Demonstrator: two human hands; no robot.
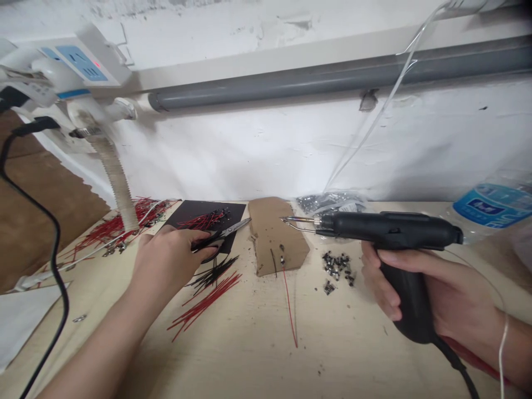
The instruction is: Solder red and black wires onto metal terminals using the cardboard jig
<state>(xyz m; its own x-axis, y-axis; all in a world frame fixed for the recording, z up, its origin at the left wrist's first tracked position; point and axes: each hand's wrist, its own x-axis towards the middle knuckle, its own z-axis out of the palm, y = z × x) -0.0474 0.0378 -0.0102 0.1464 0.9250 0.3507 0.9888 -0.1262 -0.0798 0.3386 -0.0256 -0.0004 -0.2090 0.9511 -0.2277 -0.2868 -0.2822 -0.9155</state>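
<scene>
My left hand (168, 257) is closed on the dark handles of a pair of scissors (233, 228), whose tips point at the left edge of a cardboard piece (276, 227). My right hand (436, 282) is wrapped round the grip of a black soldering gun (390, 230); its metal tip hangs over the cardboard's right side. A small component (282, 259) lies on the cardboard, with a red wire (290, 307) running from it toward me. Beside it is a short black wire (273, 262).
Black wires (216, 274) and red wires (208, 302) lie left of the cardboard, small metal parts (337, 269) right. Behind are a black sheet (177, 213), a plastic bag (328, 200) and a bottle (490, 205). A hose (114, 177) and a black cable (58, 233) stand left.
</scene>
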